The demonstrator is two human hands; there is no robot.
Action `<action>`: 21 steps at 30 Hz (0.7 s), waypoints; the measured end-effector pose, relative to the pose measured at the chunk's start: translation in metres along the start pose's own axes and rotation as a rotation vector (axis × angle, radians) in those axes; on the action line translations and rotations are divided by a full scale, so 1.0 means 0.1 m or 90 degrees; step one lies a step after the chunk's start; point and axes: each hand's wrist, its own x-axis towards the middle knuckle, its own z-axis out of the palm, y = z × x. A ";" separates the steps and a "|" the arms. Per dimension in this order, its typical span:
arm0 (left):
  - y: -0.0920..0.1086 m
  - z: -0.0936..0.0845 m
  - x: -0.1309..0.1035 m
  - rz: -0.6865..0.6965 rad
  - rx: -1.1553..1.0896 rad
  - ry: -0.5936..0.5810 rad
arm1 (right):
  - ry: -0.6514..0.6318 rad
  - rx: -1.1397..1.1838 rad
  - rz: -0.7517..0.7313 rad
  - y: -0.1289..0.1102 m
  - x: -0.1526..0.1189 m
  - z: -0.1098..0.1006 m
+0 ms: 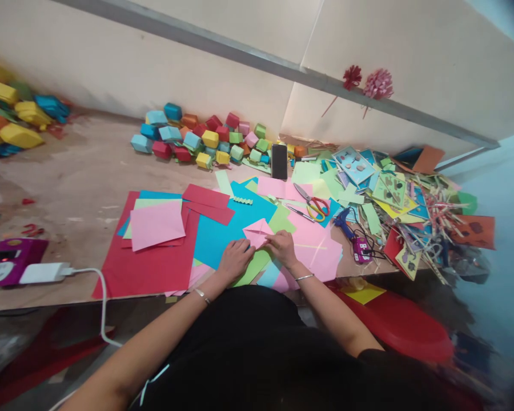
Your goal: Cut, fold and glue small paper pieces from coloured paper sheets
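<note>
A small folded pink paper [257, 229] with crease lines lies on coloured sheets right in front of me. My left hand [237, 258] rests at its lower left corner, fingers together and pressing it down. On its lower right edge, my right hand [281, 245] pinches the paper between thumb and fingers. Underneath and behind is a large blue sheet [212, 237], with a green sheet [252, 268] below my hands. Scissors [314, 205] with red and yellow handles and a pen [298, 212] lie to the right of the folded paper.
Red card [154, 274] with a pink sheet [157, 224] on top lies left. Folded paper boxes [192, 140] line the wall beside a phone [279, 161]. A glue gun [345, 224], purple power strip [362, 250] and paper scraps [411, 211] fill the right. A white cable [104, 297] hangs over the front edge.
</note>
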 end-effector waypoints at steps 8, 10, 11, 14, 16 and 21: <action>0.03 -0.06 -0.03 -0.012 0.008 -0.019 | 0.049 0.037 0.101 -0.07 -0.01 0.07; 0.05 -0.07 -0.02 -0.024 0.004 -0.029 | 0.053 0.040 0.119 -0.06 -0.02 0.10; 0.05 -0.08 -0.01 -0.032 0.000 -0.033 | 0.055 0.040 0.128 -0.05 -0.03 0.12; 0.07 -0.09 0.06 -0.072 -0.011 -0.050 | 0.065 0.038 0.158 -0.04 -0.05 0.18; 0.06 -0.08 0.13 -0.111 -0.018 -0.063 | 0.070 0.037 0.172 -0.03 -0.05 0.21; 0.03 -0.04 0.27 -0.209 -0.039 -0.094 | 0.060 0.038 0.156 -0.04 -0.03 0.24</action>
